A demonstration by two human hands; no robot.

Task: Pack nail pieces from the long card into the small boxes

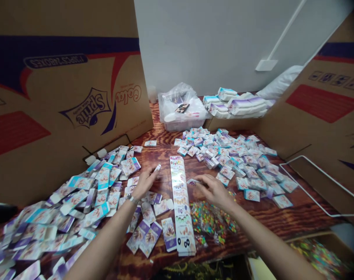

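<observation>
Pinched in the fingers of my left hand [147,181] is a small white box [157,168], seen mostly edge-on. My right hand [212,188] holds a small printed piece [193,181] between thumb and fingers. Between the two hands a long stack of printed sticker strips [181,206] lies lengthwise on the wood-patterned table [162,155]. Flat purple and white cartons [150,237] lie left of the strips near the front. Clear bags of colourful small pieces [208,219] rest below my right hand.
Piles of small boxes spread left [103,175] and right [238,155]. Large cardboard boxes stand left [62,77] and right [325,128]. A plastic tub [182,123] and white packs [247,105] sit at the back. A white wire frame [314,184] lies right.
</observation>
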